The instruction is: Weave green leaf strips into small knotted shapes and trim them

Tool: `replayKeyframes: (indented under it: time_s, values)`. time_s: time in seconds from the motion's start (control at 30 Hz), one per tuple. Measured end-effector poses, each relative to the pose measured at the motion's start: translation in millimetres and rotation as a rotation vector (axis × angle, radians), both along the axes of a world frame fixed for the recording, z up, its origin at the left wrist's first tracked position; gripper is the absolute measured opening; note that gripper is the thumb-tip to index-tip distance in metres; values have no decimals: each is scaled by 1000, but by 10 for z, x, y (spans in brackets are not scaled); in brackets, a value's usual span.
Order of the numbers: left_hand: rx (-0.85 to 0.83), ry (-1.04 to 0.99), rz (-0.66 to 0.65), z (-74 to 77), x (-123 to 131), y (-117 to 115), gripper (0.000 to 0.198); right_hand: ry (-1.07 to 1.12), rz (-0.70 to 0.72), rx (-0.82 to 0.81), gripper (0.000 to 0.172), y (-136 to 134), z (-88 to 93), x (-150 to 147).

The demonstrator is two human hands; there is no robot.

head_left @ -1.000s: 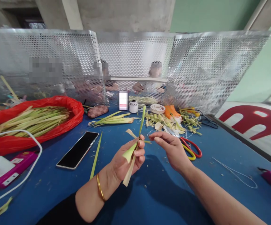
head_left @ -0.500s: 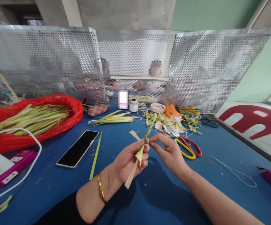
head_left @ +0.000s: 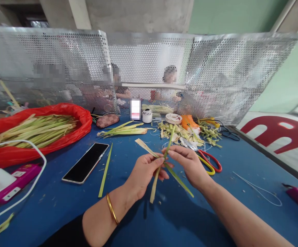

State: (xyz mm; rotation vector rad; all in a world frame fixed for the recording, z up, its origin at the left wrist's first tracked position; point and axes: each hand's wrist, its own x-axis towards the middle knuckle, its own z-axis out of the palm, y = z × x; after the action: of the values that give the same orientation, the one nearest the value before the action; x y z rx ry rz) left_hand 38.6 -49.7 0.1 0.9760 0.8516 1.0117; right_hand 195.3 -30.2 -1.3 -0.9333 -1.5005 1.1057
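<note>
Just at the middle of the frame, the left hand (head_left: pixel 145 175) pinches the crossing point of a few leaf strips (head_left: pixel 178 179) between thumb and fingers. The right hand (head_left: pixel 186 163) meets it there, its thumb and fingertips closed narrowly on the green length that rises toward the top. Two paler ends stick out, one to the upper left and one downward, while another green end slants to the lower right. A gold bangle (head_left: pixel 112 208) circles the left wrist.

Just beyond the right hand lie scissors (head_left: pixel 210 161) with red and yellow handles. Left of center, a single green strip (head_left: pixel 105 171) lies beside a dark-screened phone (head_left: pixel 86 163). Above the hands rest a bundle of stalks (head_left: pixel 128 131) and, to its right, a heap of trimmings (head_left: pixel 176 137) near a white roll (head_left: pixel 173 118). A red bag (head_left: pixel 83 128) full of long leaves fills the left side. Across the upper frame stands a perforated metal screen (head_left: pixel 149 55), with people blurred behind it.
</note>
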Motion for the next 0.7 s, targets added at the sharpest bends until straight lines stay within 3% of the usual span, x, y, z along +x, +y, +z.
replayKeyframes:
  time_s: [0.13, 0.33, 0.47, 0.7]
  values:
    - [-26, 136, -15, -25, 15, -1, 17, 3, -66, 10, 17, -4, -64, -24]
    - [-33, 403, -20, -61, 79, -37, 13, -370, -173, 340, 15, -62, -148, -86]
    - [-51, 316, -1, -59, 70, -28, 13, -312, -211, 191, 15, -35, -127, -68]
    - [-73, 38, 57, 5, -40, 55, 36, -204, -102, 10, 32, 45, -47, -9]
